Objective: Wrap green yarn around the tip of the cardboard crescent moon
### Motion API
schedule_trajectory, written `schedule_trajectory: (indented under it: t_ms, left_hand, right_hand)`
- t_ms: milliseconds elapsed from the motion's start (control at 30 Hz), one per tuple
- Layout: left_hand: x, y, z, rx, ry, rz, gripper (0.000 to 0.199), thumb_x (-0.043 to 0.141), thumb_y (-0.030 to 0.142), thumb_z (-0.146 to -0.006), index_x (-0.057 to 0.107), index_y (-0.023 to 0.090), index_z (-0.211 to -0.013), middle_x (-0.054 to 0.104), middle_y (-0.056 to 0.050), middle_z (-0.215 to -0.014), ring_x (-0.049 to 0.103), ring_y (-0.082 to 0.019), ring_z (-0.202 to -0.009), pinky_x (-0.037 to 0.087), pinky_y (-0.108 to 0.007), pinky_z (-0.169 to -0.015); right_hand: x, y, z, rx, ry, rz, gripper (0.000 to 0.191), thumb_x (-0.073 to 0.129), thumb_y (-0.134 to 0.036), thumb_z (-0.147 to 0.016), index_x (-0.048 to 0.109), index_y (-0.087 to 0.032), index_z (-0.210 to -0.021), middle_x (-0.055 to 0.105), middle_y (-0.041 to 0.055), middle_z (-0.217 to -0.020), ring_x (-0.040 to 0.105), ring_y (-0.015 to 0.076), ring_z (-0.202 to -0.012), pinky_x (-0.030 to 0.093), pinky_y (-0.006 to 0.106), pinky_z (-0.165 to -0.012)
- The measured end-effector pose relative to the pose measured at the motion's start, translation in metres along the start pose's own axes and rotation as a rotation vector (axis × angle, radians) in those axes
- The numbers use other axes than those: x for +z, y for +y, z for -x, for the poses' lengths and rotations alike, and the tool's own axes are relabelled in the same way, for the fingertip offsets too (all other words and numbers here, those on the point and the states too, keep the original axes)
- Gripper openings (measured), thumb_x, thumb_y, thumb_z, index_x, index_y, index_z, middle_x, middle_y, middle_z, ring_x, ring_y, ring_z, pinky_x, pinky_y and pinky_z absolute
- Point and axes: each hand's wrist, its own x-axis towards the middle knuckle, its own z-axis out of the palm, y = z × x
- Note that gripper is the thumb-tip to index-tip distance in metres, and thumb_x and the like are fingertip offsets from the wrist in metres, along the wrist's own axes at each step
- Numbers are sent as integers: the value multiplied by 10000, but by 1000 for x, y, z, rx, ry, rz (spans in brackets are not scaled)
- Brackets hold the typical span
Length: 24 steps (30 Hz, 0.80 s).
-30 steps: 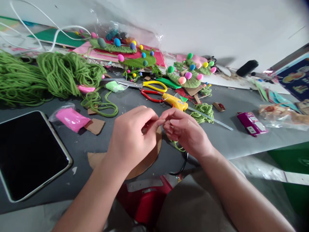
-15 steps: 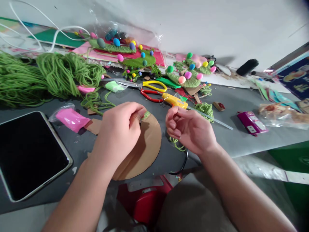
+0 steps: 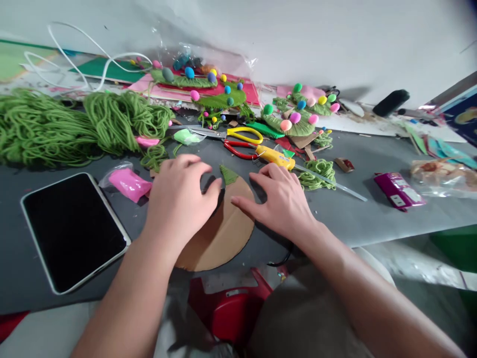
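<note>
A round brown cardboard disc point(image 3: 223, 233) lies near the table's front edge, with a small patch of green yarn point(image 3: 228, 175) at its top. Over the disc's left side is my left hand point(image 3: 182, 199), fingers apart and curved, holding nothing. My right hand point(image 3: 278, 199) is at the disc's right edge, thumb stretched over the cardboard, also with nothing in it. Part of the disc is hidden under my left hand. Just beyond my hands lie a yellow glue gun point(image 3: 275, 157), red-handled pliers point(image 3: 240, 149) and yellow-handled scissors point(image 3: 244, 134).
Green yarn hanks point(image 3: 44, 129) fill the back left, near a black-screened tablet point(image 3: 76, 231) and a pink packet point(image 3: 129, 184). Green pieces with colored pom-poms point(image 3: 294, 122) stand at the back. A purple packet point(image 3: 399, 190) lies right. A red stool point(image 3: 236, 313) is below.
My left hand has loosened from the yarn at the disc's top and opened. My right hand has turned palm down and moved left onto the disc's edge. The view has shifted slightly.
</note>
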Motion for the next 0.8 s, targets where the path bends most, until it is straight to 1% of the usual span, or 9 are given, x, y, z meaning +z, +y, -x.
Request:
schedule_trajectory:
  t_ms: [33,100,200,267,400,500,567,667,800]
  left_hand:
    - [2,1,1,3,-54,-3,229,701,369,-874,778,221,-1033,685,-136,-1260,598,-402,-1180,473,-574,-1063]
    - [5,3,3,23,-137,-15,241,696,395,-879,791,201,-987,696,-144,-1266,589,-425,-1194,471,-601,-1055]
    - [8,7,5,46,-200,-9,283,665,343,-898,785,166,-1085,669,-156,-1348,539,-445,-1286,452,-616,-1082]
    - [8,11,6,19,-217,53,326,637,286,-912,753,149,-1184,645,-157,-1399,522,-427,-1331,443,-601,-1108]
    - [0,19,5,-68,-156,302,481,643,225,-907,641,182,-1386,674,-121,-1376,596,-348,-1296,474,-529,-1108]
    - [-8,26,3,-77,-133,500,495,645,226,-921,631,227,-1415,752,-81,-1209,714,-277,-1089,571,-424,-971]
    - [-12,31,4,-62,-119,557,474,649,227,-924,655,232,-1398,771,-70,-1137,739,-255,-993,601,-373,-878]
    - [-16,37,6,-30,-120,552,468,641,207,-922,676,227,-1388,781,-65,-1135,746,-259,-996,609,-360,-855]
    - [-23,41,10,-3,-136,455,464,615,176,-924,693,248,-1375,794,-45,-1132,755,-268,-1007,608,-361,-845]
  right_hand:
    - [1,0,0,-4,-24,13,564,674,-684,-861,774,-172,-1075,671,131,-1106,615,323,-1046,446,509,-942]
    - [2,-2,1,-10,-59,0,509,663,-637,-894,777,-174,-1070,673,124,-1102,620,318,-1064,434,512,-956]
    - [3,-4,1,44,-88,-92,469,682,-581,-901,764,-163,-1096,679,111,-1079,634,303,-1052,418,534,-989]
    - [2,-5,0,120,-92,-190,386,727,-499,-881,756,-167,-1075,690,101,-1075,639,290,-1041,429,528,-986]
    - [-6,-5,-4,221,-39,-540,251,762,-352,-841,706,-170,-1006,720,80,-1039,658,220,-946,515,398,-839]
    - [-14,-5,-7,284,-31,-871,331,808,-394,-800,636,-173,-975,715,45,-908,655,162,-780,531,319,-696]
    - [-19,-6,-8,300,-29,-1009,409,854,-424,-754,606,-179,-969,694,16,-821,637,138,-697,524,291,-637]
    - [-25,-7,-8,267,-8,-1039,461,888,-465,-718,625,-182,-970,694,8,-782,634,133,-662,509,277,-598]
    - [-27,-4,-7,225,-30,-967,392,833,-525,-788,653,-190,-885,706,20,-738,643,147,-622,502,288,-564]
